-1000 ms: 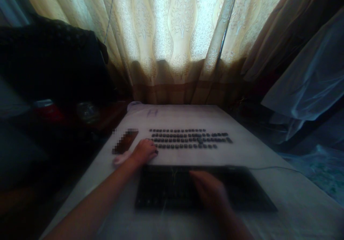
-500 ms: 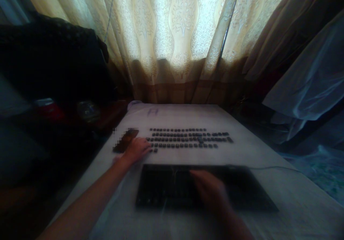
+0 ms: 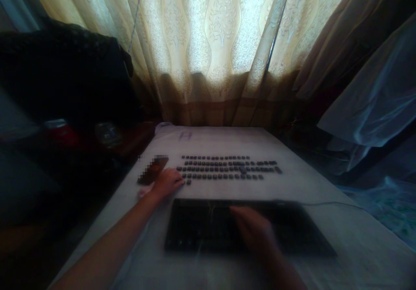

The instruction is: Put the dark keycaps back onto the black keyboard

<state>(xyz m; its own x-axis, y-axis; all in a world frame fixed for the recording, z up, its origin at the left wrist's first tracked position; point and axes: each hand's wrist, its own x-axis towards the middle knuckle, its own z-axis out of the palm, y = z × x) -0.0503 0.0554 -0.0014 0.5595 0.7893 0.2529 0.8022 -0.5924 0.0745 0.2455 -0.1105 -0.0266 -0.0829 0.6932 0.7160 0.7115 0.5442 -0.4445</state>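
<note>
Neither grip can be read with certainty. The left hand [image 3: 167, 182] lies with its fingers curled downward at the left end of the loose keycaps [image 3: 227, 168], and its fingertips touch or almost touch the nearest caps of the lowest row. Whether one cap is pinched under the fingers I cannot tell, because the knuckles cover them. The right hand [image 3: 255, 231] rests palm down on the black keyboard [image 3: 195, 227], near its middle. It is blurred and dark (its fingers melt into the black surface), so how far it is open and whether it has hold of something is not visible.

The keycaps are laid in four rows on the pale cloth [image 3: 325, 186], just beyond the far edge of the keyboard and apart from it. The keyboard itself is too dark to show whether any keys sit in it. A thin cable [image 3: 328, 203] leaves its right far corner.

Just left of the left hand lies a dark flat object [image 3: 152, 170], partly pixelated. A small pink thing [image 3: 143, 191] shows beside the left wrist, and its form is unclear. Behind hangs a patterned curtain [image 3: 214, 43].
</note>
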